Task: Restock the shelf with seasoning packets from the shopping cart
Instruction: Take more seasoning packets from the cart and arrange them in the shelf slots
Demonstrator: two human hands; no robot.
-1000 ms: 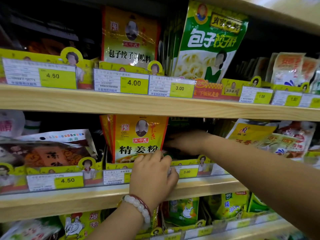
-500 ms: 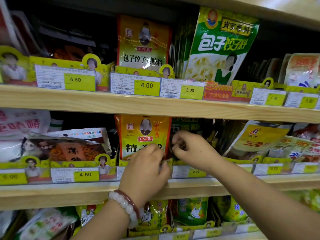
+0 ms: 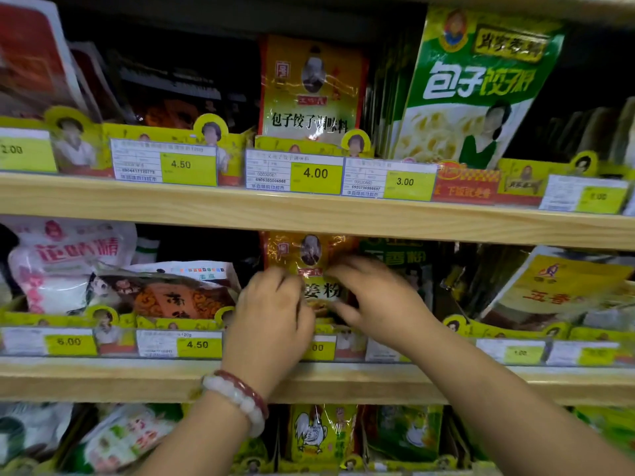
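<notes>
Fingers (image 3: pixel 347 269) blurred, both hands on yellow ginger packet (image 3: pixel 311 255), its lower half hidden

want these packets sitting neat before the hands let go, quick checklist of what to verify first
1. Both hands on the orange ginger powder packet: ok, left hand and right hand sit at its sides.
2. Packet upright: ok.
3. Packet on the middle shelf: ok.
4. Packet bottom seated behind the price rail: cannot tell, hands cover it.
5. Grip firmness: cannot tell, blurred.
</notes>
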